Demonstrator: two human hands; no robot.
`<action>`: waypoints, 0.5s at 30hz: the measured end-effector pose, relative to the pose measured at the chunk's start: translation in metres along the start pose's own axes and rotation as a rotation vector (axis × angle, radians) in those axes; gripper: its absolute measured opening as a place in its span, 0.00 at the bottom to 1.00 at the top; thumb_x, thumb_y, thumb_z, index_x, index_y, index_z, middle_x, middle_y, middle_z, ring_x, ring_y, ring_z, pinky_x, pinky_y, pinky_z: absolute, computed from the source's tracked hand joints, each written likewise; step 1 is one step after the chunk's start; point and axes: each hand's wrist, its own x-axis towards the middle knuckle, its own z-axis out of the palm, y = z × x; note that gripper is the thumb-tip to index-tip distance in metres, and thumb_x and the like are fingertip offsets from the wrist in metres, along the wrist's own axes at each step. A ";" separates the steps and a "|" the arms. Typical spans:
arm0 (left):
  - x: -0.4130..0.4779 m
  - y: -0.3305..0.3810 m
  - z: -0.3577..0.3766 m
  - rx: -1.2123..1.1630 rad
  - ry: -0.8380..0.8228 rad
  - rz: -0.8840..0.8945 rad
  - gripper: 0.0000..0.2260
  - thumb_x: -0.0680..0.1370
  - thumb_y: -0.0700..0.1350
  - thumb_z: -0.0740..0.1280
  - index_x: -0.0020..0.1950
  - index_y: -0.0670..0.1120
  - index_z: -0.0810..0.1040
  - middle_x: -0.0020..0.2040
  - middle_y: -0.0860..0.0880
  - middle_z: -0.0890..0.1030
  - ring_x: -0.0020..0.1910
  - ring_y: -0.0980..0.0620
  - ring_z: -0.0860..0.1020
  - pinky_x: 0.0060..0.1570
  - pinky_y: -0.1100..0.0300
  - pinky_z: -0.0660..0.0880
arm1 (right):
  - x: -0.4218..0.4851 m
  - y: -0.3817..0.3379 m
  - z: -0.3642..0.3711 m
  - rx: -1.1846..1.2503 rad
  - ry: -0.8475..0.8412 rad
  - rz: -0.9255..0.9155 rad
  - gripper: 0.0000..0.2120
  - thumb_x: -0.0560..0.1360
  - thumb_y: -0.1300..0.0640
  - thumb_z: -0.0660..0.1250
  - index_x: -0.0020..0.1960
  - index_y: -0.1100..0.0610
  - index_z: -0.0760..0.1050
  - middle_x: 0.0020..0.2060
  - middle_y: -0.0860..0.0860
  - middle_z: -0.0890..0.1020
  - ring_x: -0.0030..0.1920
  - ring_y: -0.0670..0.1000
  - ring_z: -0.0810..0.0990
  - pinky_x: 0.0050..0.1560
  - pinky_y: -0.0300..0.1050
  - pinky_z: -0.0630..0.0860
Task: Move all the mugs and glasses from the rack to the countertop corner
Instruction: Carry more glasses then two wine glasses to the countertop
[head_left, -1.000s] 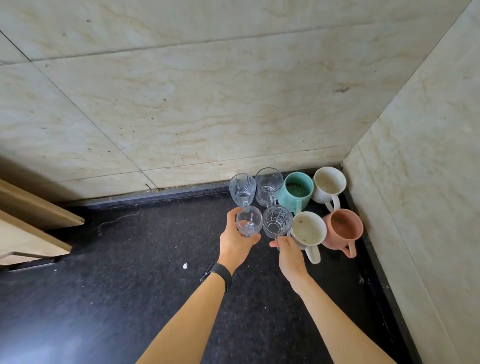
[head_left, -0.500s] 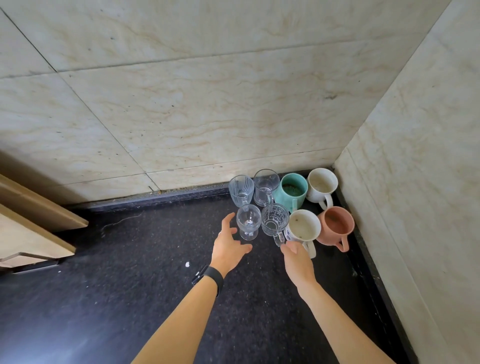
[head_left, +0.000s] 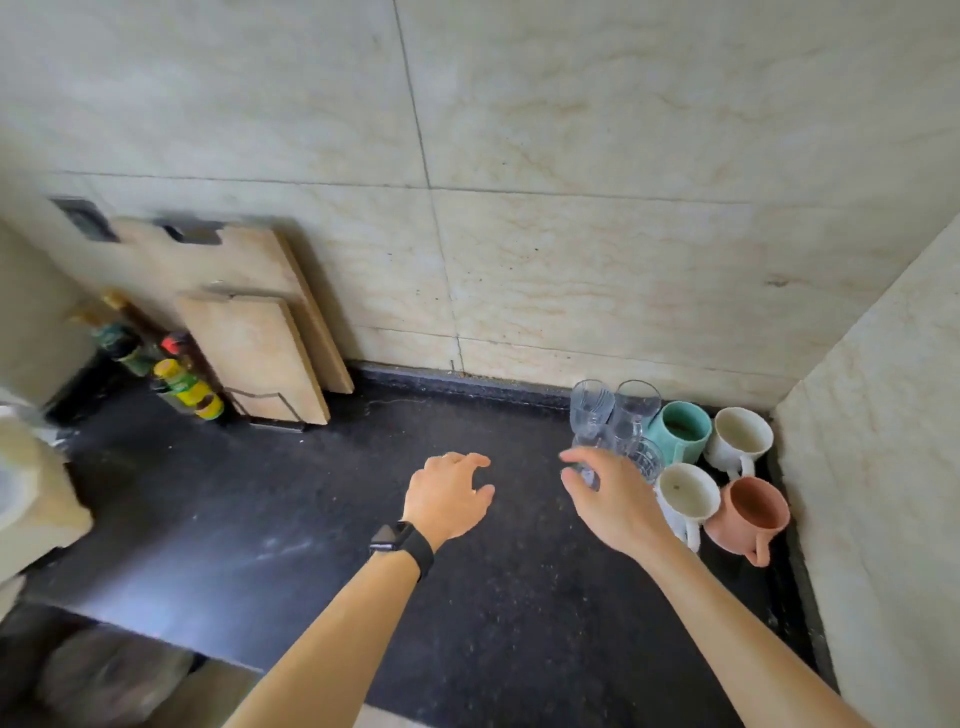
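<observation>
Several clear glasses (head_left: 589, 402) stand grouped in the right corner of the black countertop (head_left: 322, 545). Beside them sit a teal mug (head_left: 680, 427), a white mug (head_left: 740, 434) at the back, a second white mug (head_left: 685, 496) and a pink mug (head_left: 753, 512) in front. My left hand (head_left: 447, 493) hovers over bare counter left of the glasses, fingers loosely curled, holding nothing. My right hand (head_left: 613, 499) is raised in front of the glasses and partly hides the front ones; its fingers are relaxed and hold nothing. The rack is out of view.
Wooden cutting boards (head_left: 249, 332) lean on the back wall at left, with several bottles (head_left: 187, 387) beside them. Tiled walls close the corner behind and to the right of the mugs. A pale blurred object (head_left: 31, 493) sits at the left edge.
Both hands have let go of the two front glasses and drawn back from them. The view has swung left, bringing the cutting boards and bottles into sight.
</observation>
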 end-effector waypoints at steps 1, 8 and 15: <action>-0.014 -0.008 -0.012 0.011 0.072 -0.016 0.21 0.80 0.57 0.62 0.72 0.55 0.71 0.69 0.50 0.76 0.67 0.46 0.73 0.64 0.50 0.74 | 0.002 -0.016 -0.002 -0.046 -0.015 -0.082 0.16 0.81 0.50 0.62 0.67 0.49 0.77 0.66 0.44 0.78 0.65 0.48 0.75 0.65 0.45 0.70; -0.156 -0.079 -0.057 0.051 0.426 -0.276 0.19 0.80 0.58 0.60 0.70 0.59 0.73 0.69 0.55 0.76 0.70 0.49 0.71 0.69 0.50 0.68 | -0.025 -0.133 0.038 -0.195 -0.112 -0.574 0.17 0.81 0.49 0.60 0.69 0.47 0.75 0.67 0.42 0.77 0.71 0.49 0.68 0.69 0.43 0.65; -0.388 -0.150 -0.071 0.078 0.636 -0.724 0.18 0.80 0.58 0.60 0.70 0.61 0.72 0.69 0.55 0.75 0.71 0.50 0.70 0.71 0.50 0.65 | -0.135 -0.271 0.138 -0.225 -0.360 -1.029 0.17 0.80 0.49 0.62 0.68 0.47 0.76 0.65 0.43 0.79 0.71 0.51 0.70 0.69 0.51 0.71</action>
